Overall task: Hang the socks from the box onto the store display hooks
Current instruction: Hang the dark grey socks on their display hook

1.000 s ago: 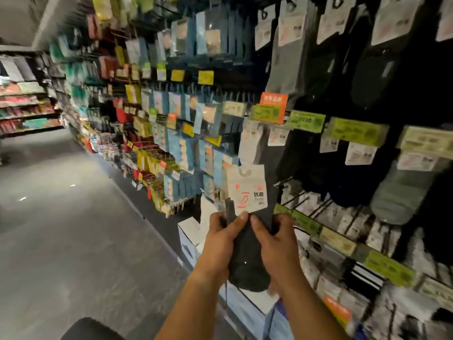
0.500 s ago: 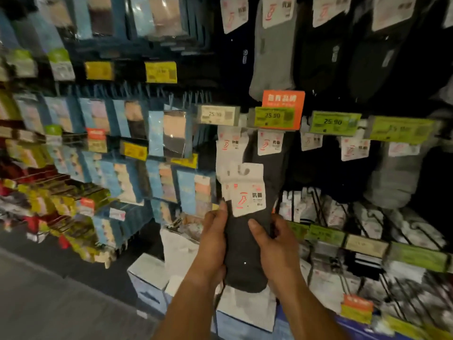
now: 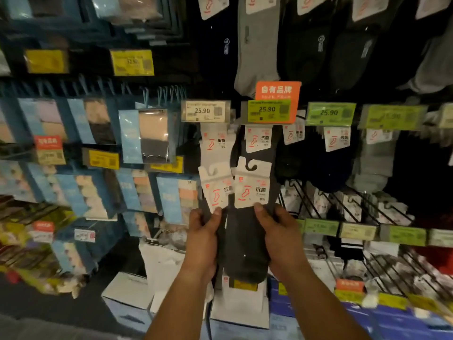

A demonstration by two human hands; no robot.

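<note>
Centre of frame: both hands hold dark socks up in front of the display.

Left hand [image 3: 204,238]: fingers curled round a dark sock pair, thumb pressed on the lower edge of its white card [image 3: 215,187]. This card tilts to the left.

Right hand [image 3: 282,239]: fingers wrapped behind the larger dark sock [image 3: 245,251], thumb on the lower edge of its card [image 3: 252,186]. This card stands near upright, with its hook cut-out at the top. The two cards sit just beside each other, inner edges close or touching; cannot tell which.

Socks are below the price tags reading 25.90: a white one [image 3: 205,111] and a green one [image 3: 268,110] backed by an orange sign [image 3: 278,89]. Carded socks [image 3: 258,139] already hang just under these tags, directly above the held cards.

Lower centre: white boxes [image 3: 239,305] stand below the hands. Left half of frame: blue packaged goods [image 3: 147,136] with yellow tags. Right: wire hooks [image 3: 343,207], some bare, with green tags below.
</note>
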